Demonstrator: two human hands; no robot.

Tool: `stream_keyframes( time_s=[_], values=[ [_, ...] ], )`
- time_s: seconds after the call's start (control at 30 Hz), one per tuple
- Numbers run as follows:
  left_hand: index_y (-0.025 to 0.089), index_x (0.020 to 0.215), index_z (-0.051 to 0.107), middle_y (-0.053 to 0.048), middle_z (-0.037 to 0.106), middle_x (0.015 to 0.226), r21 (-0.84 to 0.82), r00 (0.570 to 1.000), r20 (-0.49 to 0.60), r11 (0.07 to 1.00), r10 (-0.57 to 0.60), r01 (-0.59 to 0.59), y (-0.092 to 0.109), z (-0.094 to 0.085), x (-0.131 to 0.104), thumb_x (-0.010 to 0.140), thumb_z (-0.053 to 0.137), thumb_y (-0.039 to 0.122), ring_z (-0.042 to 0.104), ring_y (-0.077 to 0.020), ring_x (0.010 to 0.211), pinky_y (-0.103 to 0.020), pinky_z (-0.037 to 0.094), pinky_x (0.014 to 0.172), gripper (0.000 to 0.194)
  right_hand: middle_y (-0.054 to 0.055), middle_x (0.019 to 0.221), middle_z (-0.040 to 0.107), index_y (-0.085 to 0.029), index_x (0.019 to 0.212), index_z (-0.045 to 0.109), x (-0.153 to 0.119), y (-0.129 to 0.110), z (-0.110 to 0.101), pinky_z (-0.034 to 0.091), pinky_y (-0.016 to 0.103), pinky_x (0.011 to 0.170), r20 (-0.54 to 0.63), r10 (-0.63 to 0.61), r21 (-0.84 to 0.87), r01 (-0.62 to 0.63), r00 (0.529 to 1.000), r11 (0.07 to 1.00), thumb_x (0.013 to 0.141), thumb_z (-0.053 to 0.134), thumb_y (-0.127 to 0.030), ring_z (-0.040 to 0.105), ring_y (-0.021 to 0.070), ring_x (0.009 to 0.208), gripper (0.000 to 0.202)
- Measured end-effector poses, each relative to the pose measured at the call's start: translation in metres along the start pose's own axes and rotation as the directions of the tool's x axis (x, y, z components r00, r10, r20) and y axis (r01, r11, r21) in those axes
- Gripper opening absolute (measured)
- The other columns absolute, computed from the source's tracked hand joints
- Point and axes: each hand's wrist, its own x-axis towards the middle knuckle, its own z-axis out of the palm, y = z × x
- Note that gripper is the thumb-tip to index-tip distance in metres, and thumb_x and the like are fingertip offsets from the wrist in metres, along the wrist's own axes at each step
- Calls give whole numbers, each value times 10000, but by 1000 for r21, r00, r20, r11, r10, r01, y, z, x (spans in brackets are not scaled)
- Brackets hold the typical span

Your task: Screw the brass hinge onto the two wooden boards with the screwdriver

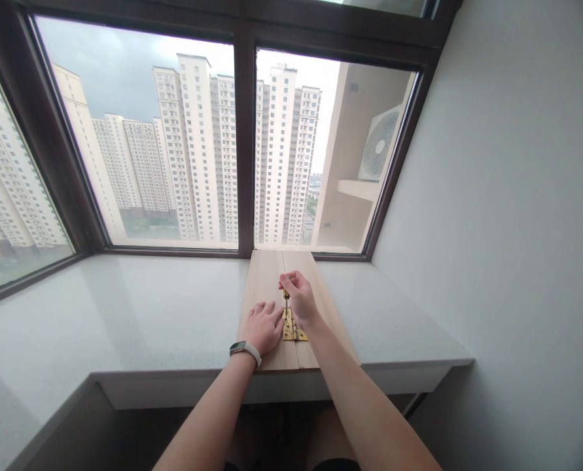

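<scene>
Two pale wooden boards (266,275) lie side by side on the white counter, with a seam between them. A gold-coloured hinge (289,329) rests across that seam near the front. My right hand (300,299) is closed around the handle of a small screwdriver (286,302), held upright with its shaft pointing down at the hinge's left leaf. The screwdriver's tip is too small to make out. Flat on the left board, its fingers spread, my left hand (264,327) touches or nearly touches the hinge's left edge. My right wrist partly hides the hinge's right leaf.
The white counter (173,314) extends to both sides of the boards, its front edge just below my left wrist. Dark-framed windows (245,131) stand behind the boards. A plain wall (507,196) rises on the right. My legs are beneath the counter.
</scene>
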Motion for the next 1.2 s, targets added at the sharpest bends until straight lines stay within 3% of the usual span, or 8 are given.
stream_keyframes(
  time_s=[0.17,0.37,0.73,0.9,1.07,1.2],
  values=[
    [389,1506,524,-51,478,1580,-5,1000,9,1000,-11,11,2,-2,0,1046,366,490,363,-353,1446,-544,316,1167,497,-7,759,650,-238,876,600,0,-3,1,471,302,702,7,1,30,-1,1000,1000,857,752,-538,581,159,699,337],
    [393,1508,522,-44,471,1590,-2,1000,13,1000,-20,20,3,-2,0,1046,360,494,363,-354,1447,-546,315,1170,500,8,737,613,-230,841,658,-1,-5,-1,484,313,688,51,-29,39,27,998,999,947,557,-554,569,168,681,356],
    [393,1498,521,-46,485,1573,-2,1000,-10,1000,-3,2,0,0,0,1047,375,495,380,-346,1441,-533,329,1163,485,25,805,695,-233,849,605,-1,-4,-2,505,347,813,-57,28,101,-22,998,995,794,817,-493,647,193,795,339],
    [391,1502,520,-44,488,1569,4,1000,-12,1000,2,-2,1,0,0,1050,368,491,381,-347,1436,-534,333,1159,487,-28,719,632,-251,868,579,0,-5,-3,463,305,709,-17,-5,75,6,1000,997,828,769,-472,562,155,673,295],
    [386,1501,524,-47,483,1575,-3,1000,-11,1000,-1,1,0,2,0,1051,366,500,372,-353,1441,-537,321,1164,491,-1,740,603,-229,878,687,-2,-6,-6,447,306,702,58,-28,119,21,998,993,943,606,-486,540,158,690,277],
    [397,1495,524,-35,484,1574,1,1000,-11,1000,0,1,0,2,0,1050,375,506,375,-343,1440,-523,320,1166,482,25,791,649,-218,793,710,0,-3,-8,463,315,720,18,-5,165,2,1000,986,895,665,-469,567,166,717,274]
  ],
)
